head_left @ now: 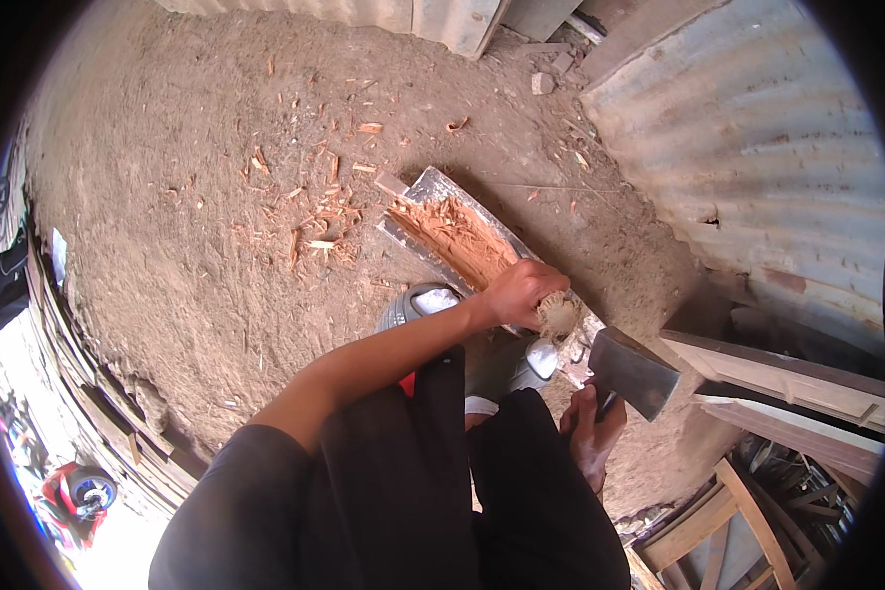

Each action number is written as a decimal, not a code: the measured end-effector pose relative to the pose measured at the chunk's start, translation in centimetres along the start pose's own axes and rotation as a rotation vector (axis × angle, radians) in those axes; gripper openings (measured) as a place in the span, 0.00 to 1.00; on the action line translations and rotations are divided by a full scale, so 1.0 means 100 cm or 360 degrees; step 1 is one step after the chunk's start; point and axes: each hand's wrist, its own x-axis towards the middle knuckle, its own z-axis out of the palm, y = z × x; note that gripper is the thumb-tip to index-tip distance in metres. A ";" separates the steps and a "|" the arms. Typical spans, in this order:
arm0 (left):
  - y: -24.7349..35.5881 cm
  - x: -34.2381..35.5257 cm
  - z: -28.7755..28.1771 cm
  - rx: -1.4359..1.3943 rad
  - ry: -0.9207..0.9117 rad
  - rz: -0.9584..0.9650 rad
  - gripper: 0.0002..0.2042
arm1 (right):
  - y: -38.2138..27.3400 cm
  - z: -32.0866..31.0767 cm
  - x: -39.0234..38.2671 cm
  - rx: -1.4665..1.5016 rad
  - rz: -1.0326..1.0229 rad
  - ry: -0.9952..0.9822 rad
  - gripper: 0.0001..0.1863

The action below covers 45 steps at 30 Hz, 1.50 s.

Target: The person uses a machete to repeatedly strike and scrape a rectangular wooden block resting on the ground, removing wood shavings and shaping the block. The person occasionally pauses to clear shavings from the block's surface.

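A long wooden piece [487,254] with pale, weathered edges and a reddish hollow full of shavings lies diagonally between my feet. My left hand [518,295] is closed on a round wooden handle with a frayed top [560,317], above the wood's near part; the tool's lower end is hidden. My right hand [590,433], lower right, is closed around the handle of an axe-like tool with a broad dark metal head [634,372], which is beside the near end of the wood.
Scattered chips [320,244] lie on the dirt ground [177,295]. Corrugated sheets [747,167] stand at right, above wooden boards [787,374] and a wooden frame [747,521]. Stacked planks [98,393] line the left, near a red motorbike [74,492]. My grey shoes [408,307] are beside the wood.
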 end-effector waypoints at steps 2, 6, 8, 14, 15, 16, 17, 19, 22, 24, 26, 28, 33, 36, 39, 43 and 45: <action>0.002 -0.004 0.001 0.0000 -0.0008 -0.0013 0.20 | -0.001 0.000 0.000 0.0009 0.0001 0.0014 0.15; -0.005 -0.017 0.004 0.0020 -0.0015 -0.0052 0.21 | -0.001 0.001 -0.001 -0.0011 -0.0012 -0.0001 0.17; -0.009 -0.022 0.004 0.0043 -0.0110 -0.0114 0.22 | 0.000 0.001 -0.002 -0.0021 -0.0016 -0.0013 0.17; -0.010 -0.013 0.002 -0.0038 0.0006 0.0099 0.20 | 0.006 0.000 -0.003 -0.0201 -0.0146 -0.0081 0.13; -0.010 -0.013 0.002 -0.0031 0.0038 0.0108 0.20 | 0.013 -0.005 0.000 -0.0359 -0.0204 -0.0089 0.12; -0.009 -0.013 0.003 -0.0025 0.0072 0.0116 0.19 | 0.018 -0.009 0.002 -0.0476 -0.0294 -0.0112 0.11; -0.009 -0.013 0.004 -0.0015 0.0096 0.0127 0.19 | 0.018 -0.009 0.004 -0.0582 -0.0386 -0.0123 0.11; -0.010 -0.012 0.003 -0.0046 0.0061 0.0101 0.17 | 0.015 -0.008 0.008 -0.0734 -0.0632 -0.0164 0.11; -0.010 -0.012 0.003 -0.0071 0.0003 0.0062 0.16 | 0.014 -0.002 0.012 -0.0963 -0.0771 -0.0224 0.11; -0.011 -0.016 0.004 -0.0059 -0.0053 0.0062 0.16 | -0.002 0.010 0.018 -0.1048 -0.0551 -0.0342 0.11; -0.012 -0.019 0.004 -0.0033 -0.0104 0.0081 0.17 | -0.010 0.009 0.019 -0.1080 -0.0467 -0.0360 0.11; -0.008 -0.013 0.003 -0.0054 0.0021 0.0040 0.16 | -0.014 0.009 0.013 -0.1021 -0.0874 -0.0192 0.12; -0.006 -0.002 0.001 -0.0179 0.0242 0.0016 0.15 | 0.006 0.005 0.010 -0.0910 -0.0728 -0.0205 0.11; -0.007 -0.005 0.000 -0.0160 0.0235 0.0000 0.14 | -0.038 0.009 0.025 -0.1246 0.0000 -0.0517 0.19; -0.008 -0.005 0.000 -0.0107 0.0275 -0.0034 0.14 | -0.016 0.000 0.014 -0.0833 -0.0414 -0.0260 0.18; -0.004 0.000 0.001 -0.0074 0.0281 -0.0082 0.13 | -0.010 0.006 0.019 -0.0938 -0.0480 -0.0253 0.17; -0.006 -0.004 0.002 -0.0084 0.0277 -0.0079 0.13 | -0.048 0.024 0.031 -0.1355 0.0081 -0.0545 0.14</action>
